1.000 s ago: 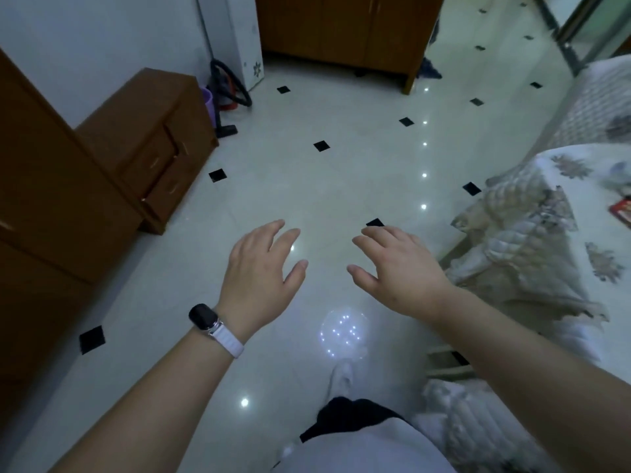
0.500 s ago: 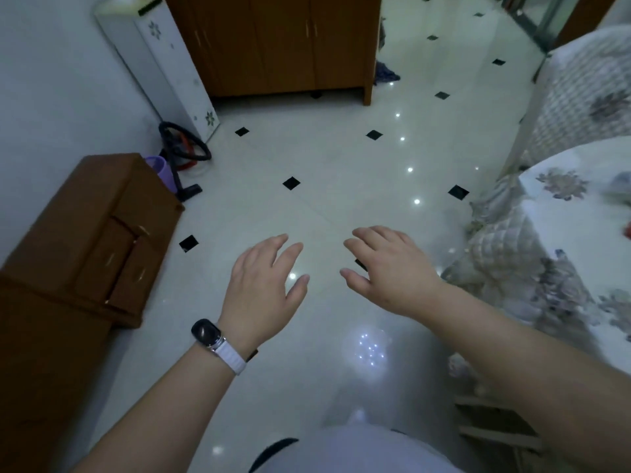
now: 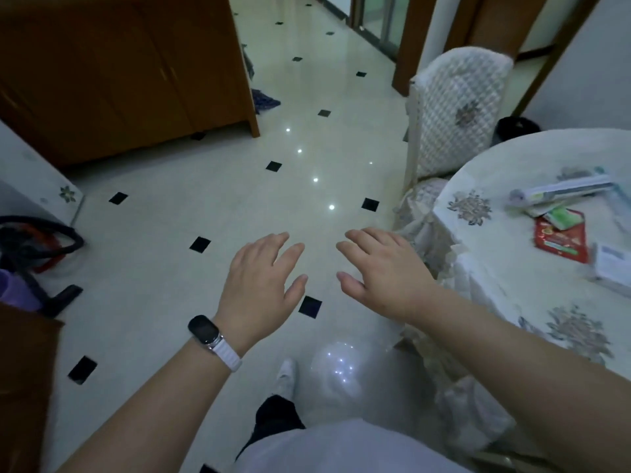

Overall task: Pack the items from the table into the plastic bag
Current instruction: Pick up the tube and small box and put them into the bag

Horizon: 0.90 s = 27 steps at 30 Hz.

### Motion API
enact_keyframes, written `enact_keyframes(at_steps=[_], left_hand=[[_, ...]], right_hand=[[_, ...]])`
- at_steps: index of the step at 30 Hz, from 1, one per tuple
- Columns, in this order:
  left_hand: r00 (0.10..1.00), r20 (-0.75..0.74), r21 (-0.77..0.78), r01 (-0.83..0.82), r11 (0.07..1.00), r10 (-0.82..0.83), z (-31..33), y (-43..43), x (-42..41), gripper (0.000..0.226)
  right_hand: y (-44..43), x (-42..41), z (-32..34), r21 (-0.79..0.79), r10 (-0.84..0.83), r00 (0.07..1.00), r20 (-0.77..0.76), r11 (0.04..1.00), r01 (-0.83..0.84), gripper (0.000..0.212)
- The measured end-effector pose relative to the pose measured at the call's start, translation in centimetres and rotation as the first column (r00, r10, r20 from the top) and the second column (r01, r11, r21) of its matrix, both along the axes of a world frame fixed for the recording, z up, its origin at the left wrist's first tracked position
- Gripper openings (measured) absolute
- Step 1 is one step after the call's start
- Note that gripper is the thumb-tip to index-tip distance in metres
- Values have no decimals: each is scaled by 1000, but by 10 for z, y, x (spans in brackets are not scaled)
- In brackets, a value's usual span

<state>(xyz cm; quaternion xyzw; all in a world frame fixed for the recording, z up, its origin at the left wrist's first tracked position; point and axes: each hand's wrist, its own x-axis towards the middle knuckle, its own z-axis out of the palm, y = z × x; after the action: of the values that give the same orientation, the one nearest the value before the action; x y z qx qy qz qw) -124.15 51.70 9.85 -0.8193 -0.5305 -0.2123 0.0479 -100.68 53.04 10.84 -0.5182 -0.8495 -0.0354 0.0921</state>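
Both hands are held out in front of the body, palms down, and hold nothing.

The left forearm (image 3: pixel 153 397) enters from 7 o'clock and runs toward 1 o'clock. The left hand (image 3: pixel 259 278) is flat. Its fingers are straight, close together and point to 1 o'clock, and its thumb is spread to the 3 o'clock side. A watch (image 3: pixel 204 330) with a white band sits on the left wrist.

The right forearm (image 3: pixel 512 363) enters from 4 o'clock and runs toward 10 o'clock. The right hand (image 3: pixel 386 278) is relaxed. Its fingers are slightly bent and point to 10 o'clock, and its thumb is spread to the 9 o'clock side.

The two thumbs face each other, near but apart.
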Motion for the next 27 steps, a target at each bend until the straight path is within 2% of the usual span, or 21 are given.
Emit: enact_keyframes(at_steps=[7, 12, 18, 27], left_hand=[[979, 6, -56, 204, 977, -204, -8, 150, -33, 44], [935, 29, -36, 353, 935, -353, -11, 237, -24, 44], [851, 21, -45, 525, 850, -525, -12, 307, 30, 44], [723, -41, -63, 687, 724, -690, -5, 379, 164, 43]], right_hand=[[104, -44, 10, 6, -193, 981, 11, 981, 193, 52], [152, -42, 17, -14, -337, 940, 47, 941, 338, 53], [178, 0, 14, 6, -497, 866, 58, 867, 498, 48], [221, 92, -9, 13, -668, 742, -56, 743, 669, 50]])
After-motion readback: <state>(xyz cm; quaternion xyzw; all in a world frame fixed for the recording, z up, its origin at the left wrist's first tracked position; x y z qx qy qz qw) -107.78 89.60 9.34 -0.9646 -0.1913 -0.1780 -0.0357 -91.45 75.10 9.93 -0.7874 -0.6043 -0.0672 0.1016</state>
